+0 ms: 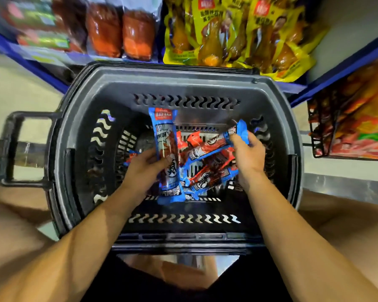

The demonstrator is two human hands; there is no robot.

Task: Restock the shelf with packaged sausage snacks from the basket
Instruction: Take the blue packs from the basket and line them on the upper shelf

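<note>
both hands down in grey basket (277,118), centre frame. left hand (147,163) grips upright blue sausage pack (166,153); right hand (248,152) pinches end of slanted pack (216,142). loose packs (205,171) between wrists.

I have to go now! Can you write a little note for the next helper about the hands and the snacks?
Left hand grips one blue sausage pack, held up lengthwise over the basket.
Right hand pinches the blue end of another pack that lies on the pile.
More packs lie loose in the basket.
Done: two packs in hand.
Left: put them on the shelf, then the rest.
</note>
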